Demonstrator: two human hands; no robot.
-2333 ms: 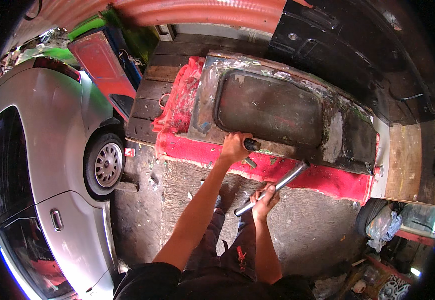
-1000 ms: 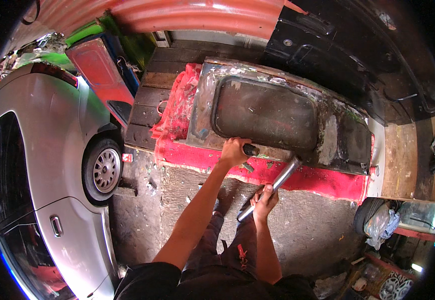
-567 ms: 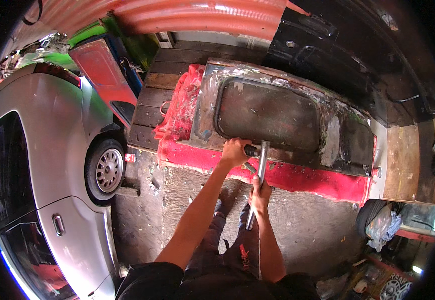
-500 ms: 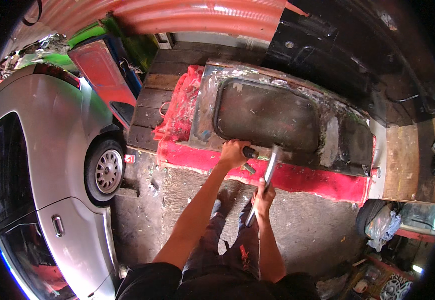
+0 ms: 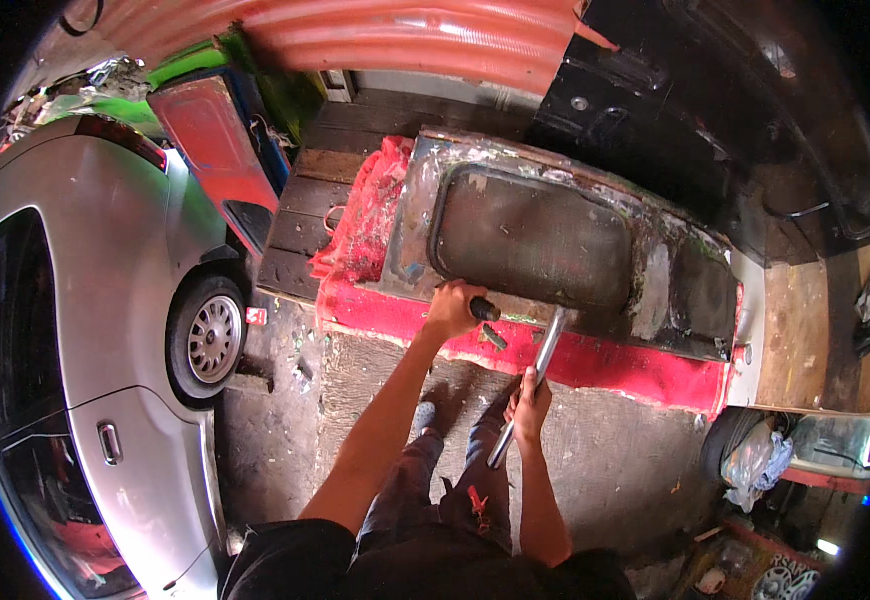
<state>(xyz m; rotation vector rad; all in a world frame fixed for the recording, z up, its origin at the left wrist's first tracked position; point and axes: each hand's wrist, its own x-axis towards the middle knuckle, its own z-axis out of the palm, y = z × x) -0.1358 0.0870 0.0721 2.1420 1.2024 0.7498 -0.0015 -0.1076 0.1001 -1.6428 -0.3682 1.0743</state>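
Observation:
A worn metal vehicle panel [image 5: 655, 275], with a large recessed section, lies on a red cloth [image 5: 615, 378]. My left hand [image 5: 452, 309] is closed round a dark, thick-handled tool [image 5: 485, 310] at the panel's near edge. Only the blunt end of that tool shows; its other end is hidden. In my right hand [image 5: 528, 408] is a hammer [image 5: 549, 350] with a long shiny metal handle, held slanting upward. Its head is to the right of the dark tool, apart from it, over the panel's near edge. A small greenish piece [image 5: 495, 338] lies on the cloth below my left hand.
A silver car [image 5: 115, 300] stands close on the left. Behind it lean a red panel [image 5: 210, 130] and green parts. A large black panel [image 5: 675, 110] rises at the back right. A tyre [image 5: 723, 445] and plastic bags [image 5: 755, 465] sit at the lower right.
My left hand has shifted slightly left with the dark tool, widening the gap to the hammer. The hammer head is a little lower. Both grips stay closed, and the view has tilted slightly.

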